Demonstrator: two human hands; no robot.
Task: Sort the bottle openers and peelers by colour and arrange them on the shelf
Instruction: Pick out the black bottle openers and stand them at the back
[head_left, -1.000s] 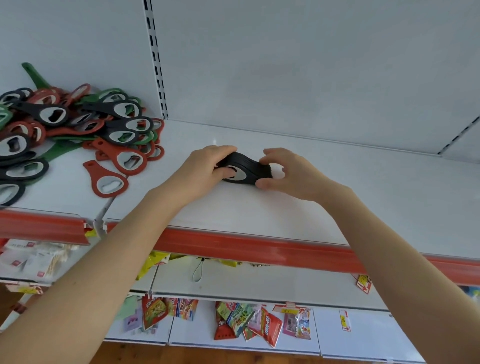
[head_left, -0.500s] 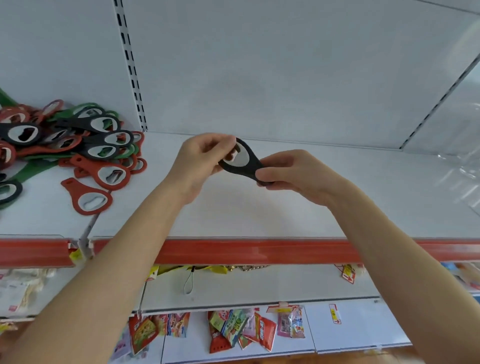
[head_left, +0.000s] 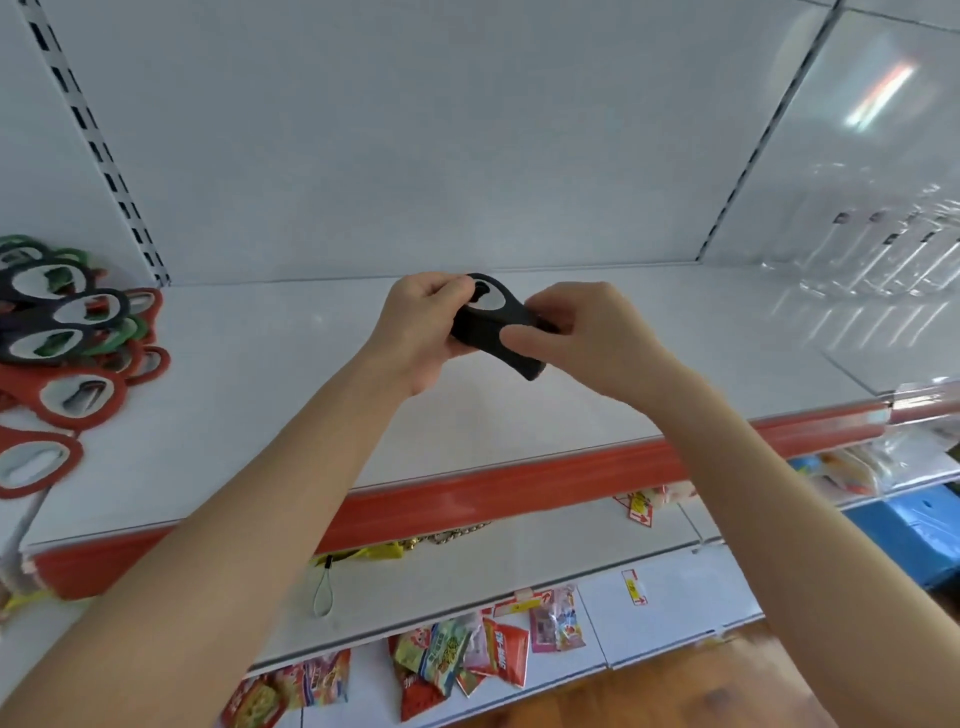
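Observation:
Both hands hold a small stack of black bottle openers (head_left: 496, 325) above the middle of the white shelf (head_left: 519, 415). My left hand (head_left: 421, 325) grips the round head end, and my right hand (head_left: 576, 332) pinches the handle end with thumb and fingers. A mixed pile of red, black and green bottle openers (head_left: 62, 332) lies at the far left of the shelf, partly cut off by the frame edge. Two red openers (head_left: 31, 462) lie loose at the front of that pile.
The shelf has a red front strip (head_left: 467, 499) and a white back panel. Clear plastic dividers (head_left: 883, 254) stand at the right end of the shelf. Lower shelves hold snack packets (head_left: 462, 660) and hanging price tags. A blue crate (head_left: 904, 530) sits at lower right.
The hands lifted the black openers off the shelf surface and turned them, and now hold them tilted with the handles towards me. My view has swung right, pushing the pile towards the left edge.

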